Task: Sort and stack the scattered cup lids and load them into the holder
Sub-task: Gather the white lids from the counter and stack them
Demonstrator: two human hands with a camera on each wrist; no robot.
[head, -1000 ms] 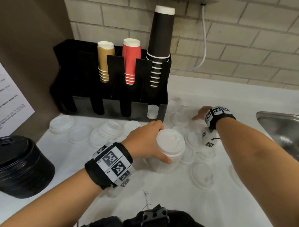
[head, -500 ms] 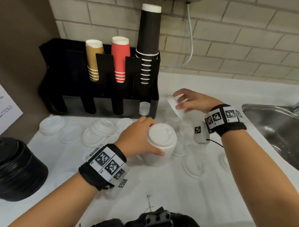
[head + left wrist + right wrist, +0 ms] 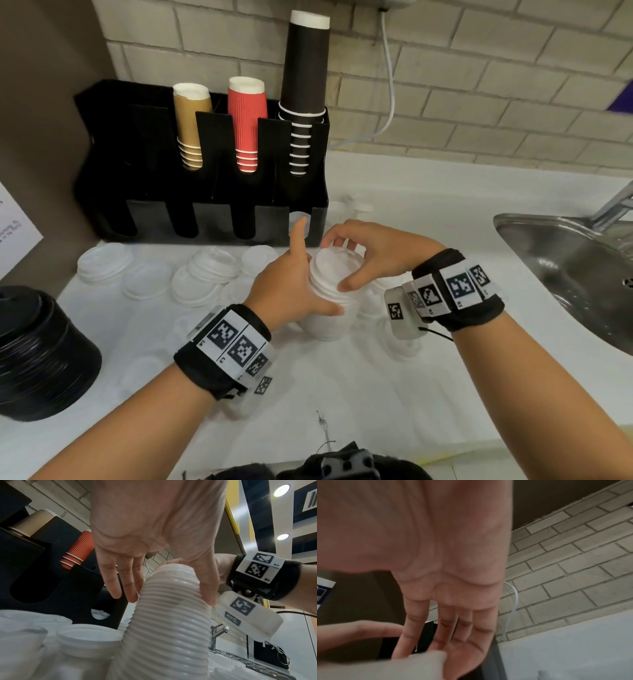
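Note:
A tall stack of white lids (image 3: 327, 318) stands on the white counter in front of the black holder (image 3: 205, 192). My left hand (image 3: 291, 287) holds the stack from the left, thumb across its front and index finger raised. In the left wrist view the ribbed stack (image 3: 168, 628) sits between thumb and straight fingers. My right hand (image 3: 349, 260) reaches over the top and grips one white lid (image 3: 329, 262) by its rim, resting it on the stack. The right wrist view shows that hand's fingers (image 3: 447, 628) above a pale lid edge (image 3: 412, 666).
Several loose white lids (image 3: 212, 267) lie scattered along the holder's front and around the stack. The holder carries tan, red and dark cup stacks. A pile of black lids (image 3: 41, 353) sits at the left. A steel sink (image 3: 575, 267) lies at the right.
My right hand picked a lid from behind the stack and brought it onto the stack's top. My left hand stayed on the stack and lifted its index finger.

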